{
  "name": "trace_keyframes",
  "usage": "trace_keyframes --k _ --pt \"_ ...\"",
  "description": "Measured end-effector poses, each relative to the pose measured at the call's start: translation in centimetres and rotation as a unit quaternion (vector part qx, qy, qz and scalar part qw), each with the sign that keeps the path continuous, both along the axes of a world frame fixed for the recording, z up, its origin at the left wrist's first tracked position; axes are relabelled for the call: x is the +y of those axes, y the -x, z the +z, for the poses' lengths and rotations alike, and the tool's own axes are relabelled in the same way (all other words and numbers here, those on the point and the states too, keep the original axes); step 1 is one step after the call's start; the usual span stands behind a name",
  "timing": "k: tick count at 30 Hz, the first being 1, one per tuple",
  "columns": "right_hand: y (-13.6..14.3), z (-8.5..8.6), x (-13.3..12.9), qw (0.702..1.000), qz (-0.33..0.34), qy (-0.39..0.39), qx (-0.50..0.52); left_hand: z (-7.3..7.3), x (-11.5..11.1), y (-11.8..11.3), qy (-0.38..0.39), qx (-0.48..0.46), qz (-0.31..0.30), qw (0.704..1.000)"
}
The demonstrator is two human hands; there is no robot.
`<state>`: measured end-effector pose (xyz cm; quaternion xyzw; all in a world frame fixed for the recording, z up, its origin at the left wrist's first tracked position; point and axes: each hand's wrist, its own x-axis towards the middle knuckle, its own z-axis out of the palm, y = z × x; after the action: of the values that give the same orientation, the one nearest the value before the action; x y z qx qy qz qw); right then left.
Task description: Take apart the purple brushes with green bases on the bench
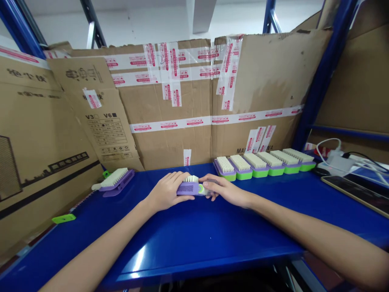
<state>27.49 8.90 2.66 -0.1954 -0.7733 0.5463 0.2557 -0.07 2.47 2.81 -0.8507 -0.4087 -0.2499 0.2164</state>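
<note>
Above the middle of the blue table, my left hand (168, 190) is wrapped round a purple scrub brush (187, 188) with pale bristles facing up. My right hand (223, 189) closes on the brush's other end, at a white and green joint; fingers partly hide what they grip there. To the right stands a row of several brush heads (256, 165), bristles up, purple on top and bright green below. A similar purple brush (117, 181) with a white end piece lies at the far left of the table.
Taped cardboard sheets (170, 105) wall off the back and left. A green flat piece (63, 219) lies at the left edge. On the right are a phone (358, 192), a white charger (338, 160) and cables. The blue table's (194, 243) front edge runs below my arms.
</note>
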Motion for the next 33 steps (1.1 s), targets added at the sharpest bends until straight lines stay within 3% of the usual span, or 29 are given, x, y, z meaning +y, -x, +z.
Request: trace_keyframes --k 2,5,9,14,22,27,33 --pt "-0.2 0.2 0.1 1.000 -0.018 -0.011 -0.004 0.0 0.1 0.6 0.007 -0.018 0.020 1.000" --pt "-0.5 0.5 0.0 0.990 -0.076 -0.113 -0.018 0.1 0.2 1.3 0.032 -0.062 0.053 0.996" --pt "-0.8 0.5 0.0 0.949 -0.155 -0.269 -0.050 0.3 0.2 1.8 0.083 -0.151 0.093 0.981" --pt "-0.9 -0.1 0.7 0.907 -0.174 -0.372 -0.091 0.7 0.4 2.0 0.143 -0.253 0.103 0.951" --pt "-0.9 -0.5 1.1 0.895 -0.178 -0.388 -0.128 0.6 0.7 2.1 0.203 -0.352 0.110 0.907" --pt "-0.9 -0.6 1.5 0.919 -0.140 -0.356 -0.097 0.7 0.6 2.0 0.224 -0.356 0.102 0.901" --pt "-0.9 -0.2 1.0 0.933 -0.139 -0.329 -0.048 0.7 0.7 2.1 0.229 -0.347 0.103 0.903"
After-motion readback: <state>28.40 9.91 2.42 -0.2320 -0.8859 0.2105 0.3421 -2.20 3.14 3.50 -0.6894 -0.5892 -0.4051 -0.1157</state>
